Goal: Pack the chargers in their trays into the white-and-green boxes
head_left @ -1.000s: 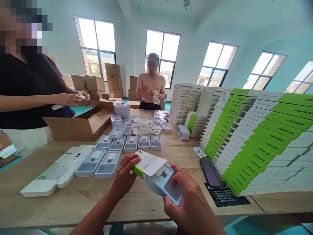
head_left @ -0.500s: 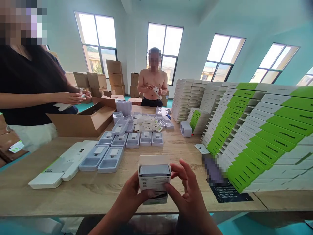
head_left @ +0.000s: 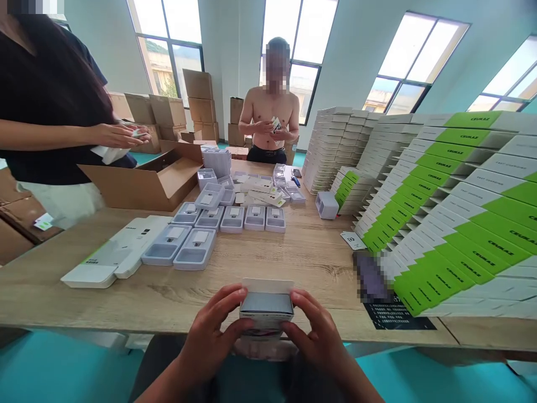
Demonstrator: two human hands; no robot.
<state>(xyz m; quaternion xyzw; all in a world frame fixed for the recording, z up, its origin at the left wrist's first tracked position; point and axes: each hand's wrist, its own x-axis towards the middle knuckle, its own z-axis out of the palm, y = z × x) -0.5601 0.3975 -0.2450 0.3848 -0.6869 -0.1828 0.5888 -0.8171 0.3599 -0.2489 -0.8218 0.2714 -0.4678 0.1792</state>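
Note:
A small white carton [head_left: 267,318] with a grey insert inside is held at the near table edge, its end flap raised on the far side. My left hand [head_left: 216,327] grips its left side, thumb on the front and fingers by the upper corner. On the opposite side my right hand [head_left: 314,327] grips it the same way. Beyond the carton, several pale plastic trays [head_left: 196,249] with small white pieces in them stand in rows. Left of those lie flattened white cartons [head_left: 121,249].
Tall stacks of white and green boxes [head_left: 457,224] fill the right side, with a black printed sheet [head_left: 396,313] before them. An open cardboard box [head_left: 138,184] stands at the left. One person [head_left: 50,112] stands at the left, another [head_left: 271,112] across the table; both handle small items.
My view has tipped downward. The carton has tilted so its open end shows more, and my right fingers have closed in on its upper right corner.

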